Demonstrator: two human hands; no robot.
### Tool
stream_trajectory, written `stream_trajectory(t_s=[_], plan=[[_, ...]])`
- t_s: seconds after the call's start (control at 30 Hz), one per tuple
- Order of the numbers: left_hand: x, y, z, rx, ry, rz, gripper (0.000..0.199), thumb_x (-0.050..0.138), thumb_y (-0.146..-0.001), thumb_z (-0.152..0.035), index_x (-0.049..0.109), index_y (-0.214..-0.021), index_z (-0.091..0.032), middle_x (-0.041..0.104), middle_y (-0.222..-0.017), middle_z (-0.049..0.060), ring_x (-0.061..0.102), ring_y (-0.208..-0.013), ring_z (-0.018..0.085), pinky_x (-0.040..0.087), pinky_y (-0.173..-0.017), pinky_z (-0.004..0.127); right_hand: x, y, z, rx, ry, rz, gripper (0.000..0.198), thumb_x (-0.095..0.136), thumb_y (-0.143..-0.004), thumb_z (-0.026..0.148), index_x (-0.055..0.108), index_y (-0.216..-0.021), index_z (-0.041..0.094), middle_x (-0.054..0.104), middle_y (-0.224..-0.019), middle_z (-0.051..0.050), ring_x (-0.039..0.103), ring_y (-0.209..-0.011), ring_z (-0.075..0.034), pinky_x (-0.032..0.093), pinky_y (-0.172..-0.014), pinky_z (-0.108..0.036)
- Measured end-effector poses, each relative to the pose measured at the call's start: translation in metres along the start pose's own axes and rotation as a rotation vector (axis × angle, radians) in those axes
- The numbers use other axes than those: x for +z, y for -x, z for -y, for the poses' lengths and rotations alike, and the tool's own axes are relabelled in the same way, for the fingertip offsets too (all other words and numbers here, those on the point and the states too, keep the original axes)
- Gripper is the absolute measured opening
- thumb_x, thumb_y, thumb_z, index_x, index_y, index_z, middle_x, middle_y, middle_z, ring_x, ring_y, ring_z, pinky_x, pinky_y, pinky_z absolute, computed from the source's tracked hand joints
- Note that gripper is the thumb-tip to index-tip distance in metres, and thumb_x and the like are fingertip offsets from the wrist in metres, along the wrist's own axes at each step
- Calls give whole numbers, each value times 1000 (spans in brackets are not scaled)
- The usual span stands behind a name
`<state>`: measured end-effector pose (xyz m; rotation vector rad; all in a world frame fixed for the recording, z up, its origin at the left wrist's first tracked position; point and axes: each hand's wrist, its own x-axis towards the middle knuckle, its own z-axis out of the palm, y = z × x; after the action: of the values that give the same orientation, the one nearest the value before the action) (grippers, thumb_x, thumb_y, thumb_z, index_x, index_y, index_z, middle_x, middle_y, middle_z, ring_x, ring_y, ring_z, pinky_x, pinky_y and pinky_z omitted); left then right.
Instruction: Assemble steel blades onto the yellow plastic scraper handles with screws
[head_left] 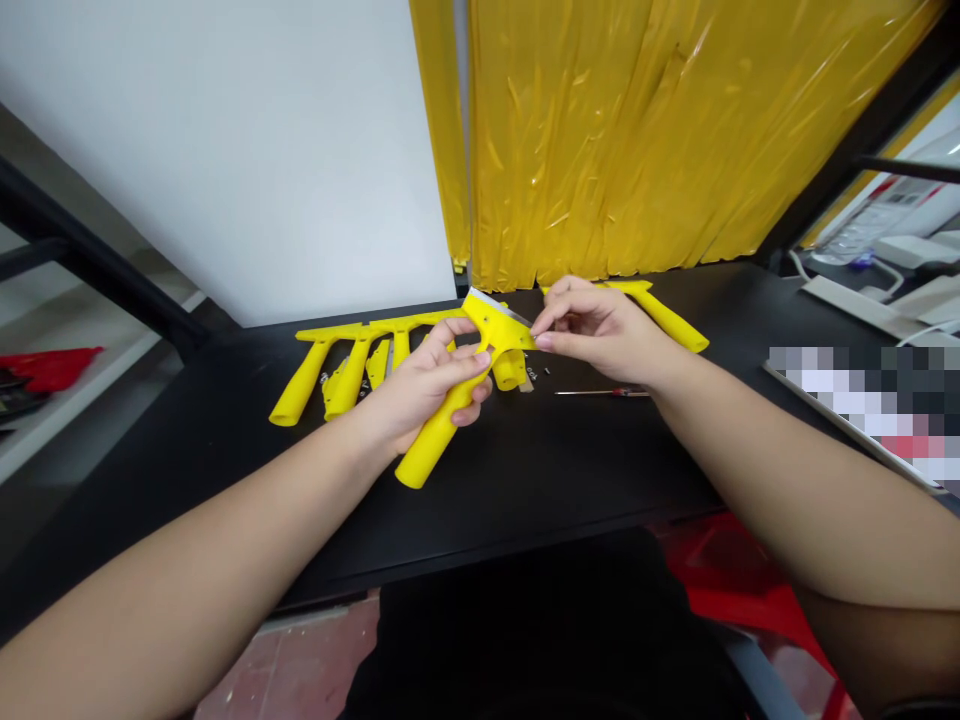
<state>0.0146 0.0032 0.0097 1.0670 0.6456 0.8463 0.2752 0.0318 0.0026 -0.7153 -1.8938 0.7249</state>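
Note:
My left hand (442, 385) is wrapped around the neck of a yellow scraper (435, 440), tilted with its handle down toward me. A thin metal blade (489, 298) runs along the top edge of its wide head. My right hand (585, 325) is closed in a pinch at the right end of that head, close to a small hole; whatever is between the fingertips is hidden. Below the right hand a thin screwdriver (600, 393) lies on the black table (555, 470). A tiny dark screw-like piece (546, 371) lies nearby.
Several more yellow scraper bodies (300, 385) lie at the left back, with small metal bits among them. Another yellow scraper (675, 318) rests behind my right hand. A white panel (300, 150) and yellow plastic sheeting (615, 150) stand behind the table. A pale tray edge (832, 435) is at right.

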Motion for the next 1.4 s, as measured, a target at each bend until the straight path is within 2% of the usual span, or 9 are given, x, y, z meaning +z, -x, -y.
stream_trajectory(t_s=[0.57,0.77,0.87,1.0,1.13,1.2,1.27,1.33,1.4], plan=[[1,3,0,-5,3,82,52,86,-87,-19,44,-115,-26,64,-91,-4,61,-59,8,40,-38,13,9,0,-11,179,-203,125,27,90,-86,42,72,-93,23,59,-88,0,52,-81,-17,43,-74,-33],[-2,2,4,55,-96,149,46,82,-93,-20,41,-115,-26,65,-97,-4,61,-59,6,43,-40,13,13,2,-8,258,-306,90,46,95,-80,40,53,-93,25,49,-86,4,45,-75,-14,41,-66,-29],[-1,4,3,71,-117,142,45,81,-93,-19,41,-113,-27,64,-99,-4,62,-60,6,43,-40,13,14,2,-8,305,-283,119,48,94,-80,41,51,-92,26,47,-83,4,44,-72,-14,39,-63,-29],[3,6,1,53,-105,105,46,81,-92,-20,41,-113,-28,63,-94,-5,61,-57,7,42,-38,13,11,1,-5,293,-189,130,46,93,-80,42,52,-94,26,48,-83,4,45,-71,-14,40,-64,-31],[5,6,1,0,-109,85,47,81,-91,-22,41,-114,-28,62,-91,-5,59,-55,8,40,-36,14,-10,2,6,257,33,165,44,94,-78,44,59,-95,25,54,-81,3,45,-68,-14,39,-61,-31],[5,5,1,-13,-106,48,47,81,-90,-20,41,-113,-27,62,-91,-4,59,-55,8,39,-36,14,-27,4,8,283,218,247,35,92,-81,44,64,-87,24,55,-73,3,45,-64,-14,37,-58,-32],[4,3,1,-26,-98,-4,48,81,-88,-18,41,-113,-27,62,-90,-4,58,-55,9,38,-36,14,-44,8,4,349,397,405,24,90,-81,38,71,-80,24,57,-66,3,48,-57,-14,36,-55,-33],[2,2,0,-39,-83,-44,49,82,-87,-16,42,-114,-27,62,-88,-4,59,-55,9,37,-37,15,-55,13,-6,410,519,553,16,92,-77,28,76,-77,25,59,-59,3,48,-50,-13,34,-51,-32],[-1,0,0,-51,-68,-64,50,82,-87,-15,43,-115,-27,62,-88,-3,59,-55,9,37,-38,15,-59,18,-17,444,600,614,16,93,-70,20,78,-72,24,59,-55,2,47,-46,-12,33,-50,-31]])
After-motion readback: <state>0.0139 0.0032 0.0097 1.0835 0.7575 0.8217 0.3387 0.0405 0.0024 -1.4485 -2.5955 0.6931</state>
